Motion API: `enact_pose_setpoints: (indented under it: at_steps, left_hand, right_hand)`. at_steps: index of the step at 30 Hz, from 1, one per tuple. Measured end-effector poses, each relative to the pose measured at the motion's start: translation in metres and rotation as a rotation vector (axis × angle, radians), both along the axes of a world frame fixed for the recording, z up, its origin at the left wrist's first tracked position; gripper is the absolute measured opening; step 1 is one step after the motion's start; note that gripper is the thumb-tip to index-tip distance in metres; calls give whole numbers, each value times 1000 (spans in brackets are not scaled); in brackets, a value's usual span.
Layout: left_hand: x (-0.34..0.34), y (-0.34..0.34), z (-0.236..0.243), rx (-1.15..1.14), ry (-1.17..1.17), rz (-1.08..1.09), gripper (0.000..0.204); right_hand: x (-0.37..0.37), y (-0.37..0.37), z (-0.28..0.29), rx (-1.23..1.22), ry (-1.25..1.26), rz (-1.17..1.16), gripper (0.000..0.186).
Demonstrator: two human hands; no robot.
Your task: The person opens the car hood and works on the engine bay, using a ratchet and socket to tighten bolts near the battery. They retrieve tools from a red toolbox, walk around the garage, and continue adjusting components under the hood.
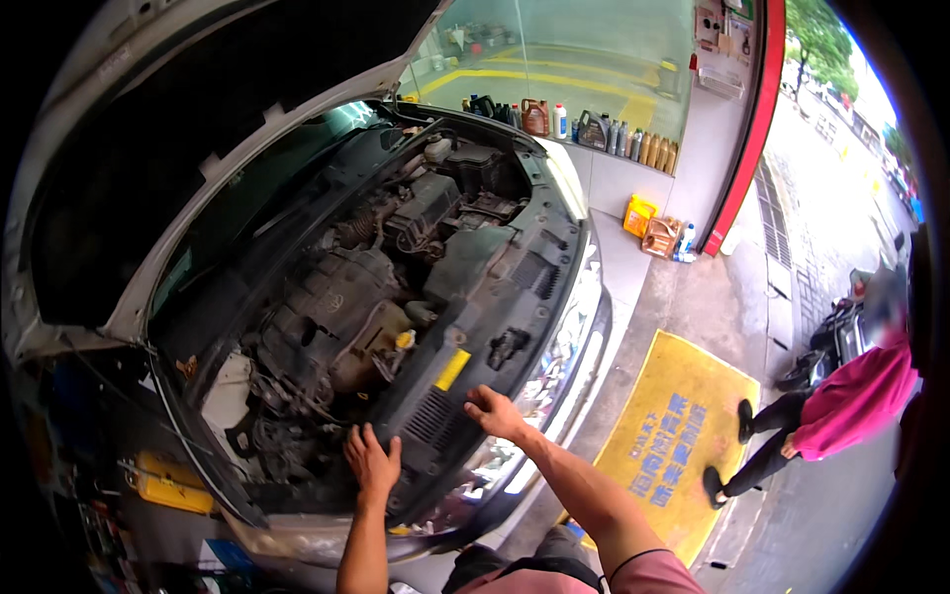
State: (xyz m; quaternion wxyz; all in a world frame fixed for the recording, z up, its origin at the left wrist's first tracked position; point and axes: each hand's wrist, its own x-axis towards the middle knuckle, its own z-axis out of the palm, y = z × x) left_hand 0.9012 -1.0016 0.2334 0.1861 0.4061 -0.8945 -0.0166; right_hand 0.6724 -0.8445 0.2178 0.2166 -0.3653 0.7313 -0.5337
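Left hand [373, 461]: forearm reaching straight ahead, back up. Right hand [498, 414]: forearm slanting forward and left, back up. Counted: one raised hood [188, 168], left; one engine cover [332, 297]; one black radiator cover panel [490, 337], centre, bearing one yellow label [452, 370]; one yellow mat [673, 445], right. Left fingers parted at panel's near end; right fingers curled at panel, grip untellable.
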Motion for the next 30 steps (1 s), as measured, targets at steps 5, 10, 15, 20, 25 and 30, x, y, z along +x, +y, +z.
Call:
enact_pose_setpoints:
  at_steps: [5, 10, 15, 20, 25, 30]
  left_hand:
    - [5, 5, -21, -140, 124, 95, 54]
    - [-10, 17, -17, -173, 128, 151, 46]
    - [-21, 22, -8, -131, 86, 178, 46]
    - [-18, 15, -4, -150, -72, 225, 45]
    - [-182, -9, 2, -184, 245, 302, 27]
    - [-447, -3, 64, -151, 335, -124, 15]
  right_hand:
    - [-30, 173, 8, 255, -89, 171, 30]
    - [-103, 314, -36, 451, -90, -158, 33]
    - [-179, 349, -57, 469, -121, -292, 34]
    - [-268, 390, -110, 796, -149, -251, 27]
    - [-286, 590, -247, 516, -856, -1105, 18]
    - [-347, 560, -211, 704, -1128, -1123, 19]
